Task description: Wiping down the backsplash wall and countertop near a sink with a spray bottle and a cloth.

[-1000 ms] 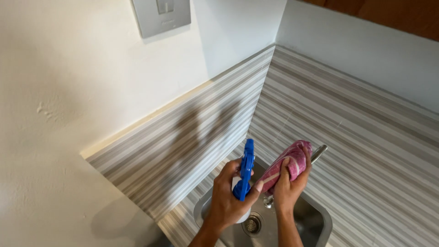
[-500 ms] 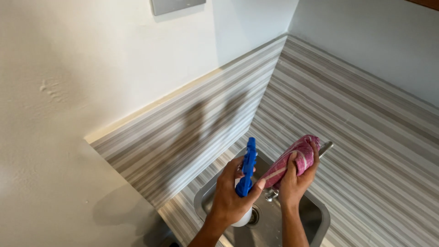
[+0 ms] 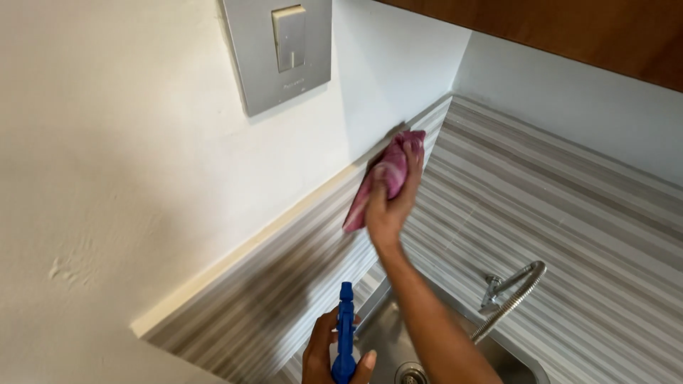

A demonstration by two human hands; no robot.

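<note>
Right hand [image 3: 390,210] presses a crumpled pink cloth [image 3: 384,178] flat against the striped tile backsplash [image 3: 284,284]; left hand [image 3: 324,355], below it, grips a blue plastic spray bottle [image 3: 345,341]. Overreaching upward might drag damp cloth onto the grey wall switch [image 3: 279,50].

spray bottle [image 3: 345,341] body cut off at bottom edge, sink [image 3: 455,355] too; switch plate [image 3: 279,53] top cropped; cloth [image 3: 384,178] hides right fingers.
</note>
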